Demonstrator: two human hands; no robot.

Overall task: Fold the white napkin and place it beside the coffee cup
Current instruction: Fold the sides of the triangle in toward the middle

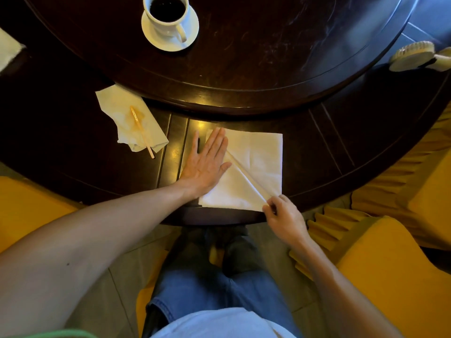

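Observation:
The white napkin (258, 157) lies on the dark wooden table near its front edge, with a diagonal fold running from upper left to lower right. My left hand (207, 162) rests flat on the napkin's left part, fingers spread and pointing away from me. My right hand (284, 215) pinches the napkin's near right corner at the table edge. A white coffee cup (168, 15) full of black coffee stands on a white saucer (192, 30) on the raised round centre of the table, far from the napkin.
A stained, crumpled napkin (127, 118) with a wooden stir stick (142, 131) lies to the left. Yellow-covered chairs (390, 264) stand at both sides. A brush (412, 56) lies at the far right edge. Another white paper (7, 48) shows at far left.

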